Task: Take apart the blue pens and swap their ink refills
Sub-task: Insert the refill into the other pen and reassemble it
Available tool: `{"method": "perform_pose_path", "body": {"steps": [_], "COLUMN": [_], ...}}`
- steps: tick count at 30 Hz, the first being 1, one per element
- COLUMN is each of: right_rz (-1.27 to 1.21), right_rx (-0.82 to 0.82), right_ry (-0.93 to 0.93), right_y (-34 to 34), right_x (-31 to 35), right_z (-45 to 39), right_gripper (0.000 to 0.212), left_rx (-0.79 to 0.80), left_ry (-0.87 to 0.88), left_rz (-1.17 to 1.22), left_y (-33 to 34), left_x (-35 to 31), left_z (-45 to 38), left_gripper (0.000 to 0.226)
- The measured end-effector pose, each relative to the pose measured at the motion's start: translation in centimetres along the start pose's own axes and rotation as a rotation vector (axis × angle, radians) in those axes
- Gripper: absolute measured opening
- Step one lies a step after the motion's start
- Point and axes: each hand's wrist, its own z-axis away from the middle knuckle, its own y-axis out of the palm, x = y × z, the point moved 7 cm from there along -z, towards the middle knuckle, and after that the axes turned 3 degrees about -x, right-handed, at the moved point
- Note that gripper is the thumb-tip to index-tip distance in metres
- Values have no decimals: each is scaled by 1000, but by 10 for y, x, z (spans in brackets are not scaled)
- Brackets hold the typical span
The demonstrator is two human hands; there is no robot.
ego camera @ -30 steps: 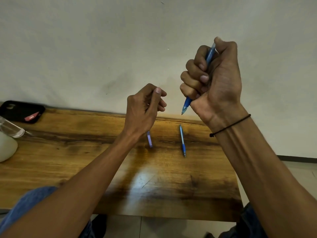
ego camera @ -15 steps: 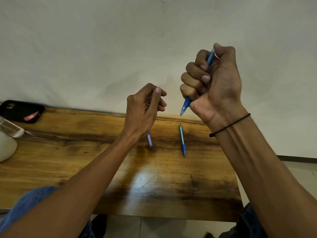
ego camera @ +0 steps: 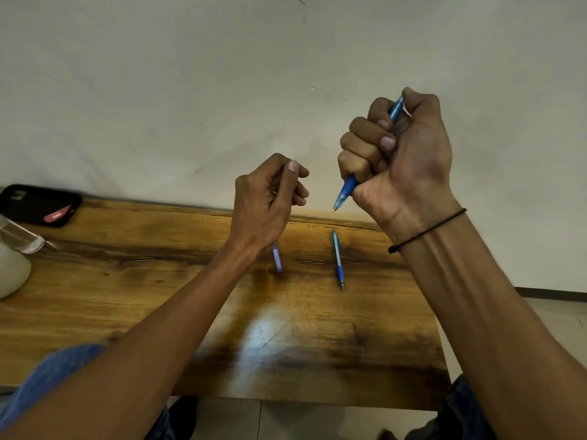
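Phone [ego camera: 38, 204] and a glass [ego camera: 19, 238] sit far left on the wooden table [ego camera: 127, 281]; second blue pen [ego camera: 338, 260] lies flat mid-table, left wrist hiding part of a purple piece [ego camera: 277, 262]; right hand [ego camera: 400, 160] fists a blue pen [ego camera: 347, 187] tip-down, raised; left hand [ego camera: 266, 201] curled loosely, can't tell if it holds anything.

Soft, even indoor light fills the view — dimmish, warm in tone. The glossy brown wooden tabletop [ego camera: 95, 281] carries a pale patch of glare near its middle, with dark forearm shadows falling across it on either side. The plain off-white wall [ego camera: 190, 74] is flatly lit (faintly darker toward the corners). Wide-angle distortion bows the table's edges and stretches the forearms — focus is fairly sharp, softening at the margins.
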Motion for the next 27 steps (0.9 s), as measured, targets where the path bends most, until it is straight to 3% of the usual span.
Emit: {"method": "perform_pose_path", "body": {"steps": [13, 27], "right_rz": [-42, 38], "right_rx": [-42, 19], "right_ry": [-9, -60], "right_y": [-6, 2], "right_x": [1, 1], "right_z": [-1, 1], "right_gripper": [51, 52], "left_rx": [-4, -10], "left_ry": [6, -2], "left_rz": [3, -20], "left_y": [1, 0], "left_x": [0, 1], "left_z": [1, 0], "left_gripper": [32, 31]}}
